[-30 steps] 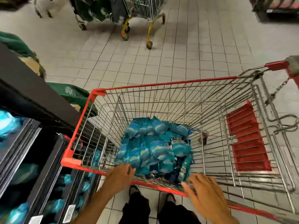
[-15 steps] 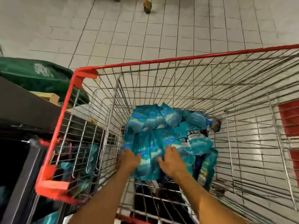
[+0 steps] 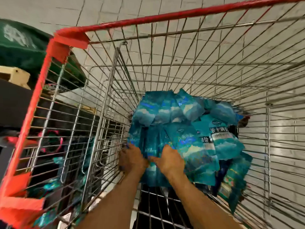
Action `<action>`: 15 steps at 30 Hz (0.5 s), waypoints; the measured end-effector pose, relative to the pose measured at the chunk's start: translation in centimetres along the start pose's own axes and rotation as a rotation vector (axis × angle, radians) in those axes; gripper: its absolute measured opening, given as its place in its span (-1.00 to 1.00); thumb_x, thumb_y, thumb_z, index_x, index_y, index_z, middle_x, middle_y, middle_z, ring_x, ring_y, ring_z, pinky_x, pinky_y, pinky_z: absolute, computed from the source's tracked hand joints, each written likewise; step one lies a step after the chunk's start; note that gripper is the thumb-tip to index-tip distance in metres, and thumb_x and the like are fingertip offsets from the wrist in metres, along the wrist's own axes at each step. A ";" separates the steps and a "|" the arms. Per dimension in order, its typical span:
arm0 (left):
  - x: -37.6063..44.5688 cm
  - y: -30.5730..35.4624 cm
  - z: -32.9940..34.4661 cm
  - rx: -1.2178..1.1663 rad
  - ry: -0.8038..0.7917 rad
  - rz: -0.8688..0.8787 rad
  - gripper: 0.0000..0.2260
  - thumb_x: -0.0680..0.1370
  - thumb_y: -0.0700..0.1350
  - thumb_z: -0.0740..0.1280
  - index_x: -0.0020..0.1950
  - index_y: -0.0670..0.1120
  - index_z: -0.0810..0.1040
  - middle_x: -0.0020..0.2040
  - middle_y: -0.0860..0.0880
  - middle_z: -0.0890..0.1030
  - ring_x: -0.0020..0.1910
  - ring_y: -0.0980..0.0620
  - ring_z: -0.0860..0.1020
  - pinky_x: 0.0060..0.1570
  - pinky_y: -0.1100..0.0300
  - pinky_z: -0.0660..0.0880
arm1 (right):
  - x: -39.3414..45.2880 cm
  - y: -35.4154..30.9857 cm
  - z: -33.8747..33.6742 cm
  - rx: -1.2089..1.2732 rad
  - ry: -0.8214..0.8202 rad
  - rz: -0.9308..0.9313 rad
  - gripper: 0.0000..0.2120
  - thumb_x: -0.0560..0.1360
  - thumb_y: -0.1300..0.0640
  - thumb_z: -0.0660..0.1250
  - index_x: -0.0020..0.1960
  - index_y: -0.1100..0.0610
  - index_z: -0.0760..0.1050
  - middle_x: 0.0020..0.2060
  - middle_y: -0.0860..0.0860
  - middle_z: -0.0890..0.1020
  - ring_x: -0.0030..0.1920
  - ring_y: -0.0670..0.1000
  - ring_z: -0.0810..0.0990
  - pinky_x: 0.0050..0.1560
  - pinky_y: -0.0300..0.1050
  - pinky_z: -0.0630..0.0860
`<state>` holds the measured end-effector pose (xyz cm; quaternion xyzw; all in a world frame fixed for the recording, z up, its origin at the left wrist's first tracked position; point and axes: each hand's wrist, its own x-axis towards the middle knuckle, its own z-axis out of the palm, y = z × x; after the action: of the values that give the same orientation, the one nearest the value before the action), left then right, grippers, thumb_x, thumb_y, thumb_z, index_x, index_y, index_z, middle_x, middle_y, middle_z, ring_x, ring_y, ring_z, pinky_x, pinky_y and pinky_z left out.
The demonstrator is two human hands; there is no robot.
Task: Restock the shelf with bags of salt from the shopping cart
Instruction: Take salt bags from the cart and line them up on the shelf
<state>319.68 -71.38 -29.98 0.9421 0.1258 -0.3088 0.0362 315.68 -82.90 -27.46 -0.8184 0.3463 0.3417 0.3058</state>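
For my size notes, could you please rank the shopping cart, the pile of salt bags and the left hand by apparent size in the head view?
1. shopping cart
2. pile of salt bags
3. left hand

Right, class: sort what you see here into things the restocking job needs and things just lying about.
Part of the job:
- salt bags, piled in the cart
- shopping cart
- left hand and right hand, both on the bags

Just lying about:
- green bag, outside the cart
- tiled floor
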 end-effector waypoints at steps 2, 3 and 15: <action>0.0 0.0 0.3 0.036 0.069 0.020 -0.58 0.48 -0.01 0.34 0.26 -0.18 0.40 0.13 -0.20 0.59 0.13 -0.20 0.56 0.02 0.00 0.51 | -0.2 -0.6 1.4 0.102 -0.018 0.053 -0.38 0.38 -0.26 0.45 0.26 0.09 0.39 0.16 0.13 0.62 0.20 0.16 0.59 0.10 -0.01 0.52; 0.0 0.0 0.3 0.054 0.088 0.019 -0.65 0.52 -0.05 0.29 0.25 -0.17 0.41 0.10 -0.18 0.61 0.10 -0.19 0.58 -0.02 0.02 0.51 | -0.3 -0.8 2.0 0.143 -0.014 0.076 -0.36 0.39 -0.24 0.46 0.30 0.09 0.36 0.17 0.12 0.62 0.21 0.16 0.59 0.10 -0.01 0.51; -6.4 3.0 -6.5 -0.082 -0.095 0.257 -0.62 0.45 -0.03 0.38 0.19 -0.06 0.33 0.00 -0.13 0.60 -0.03 -0.18 0.59 -0.07 -0.05 0.60 | -2.3 4.5 -5.8 0.465 -0.086 0.021 -0.46 0.29 -0.14 0.57 0.15 0.05 0.46 0.03 -0.01 0.66 0.05 0.09 0.64 0.13 0.10 0.58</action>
<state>319.18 -74.73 -20.96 0.9326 0.0150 -0.3403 0.1197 312.96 -88.93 -23.54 -0.7069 0.4108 0.2906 0.4971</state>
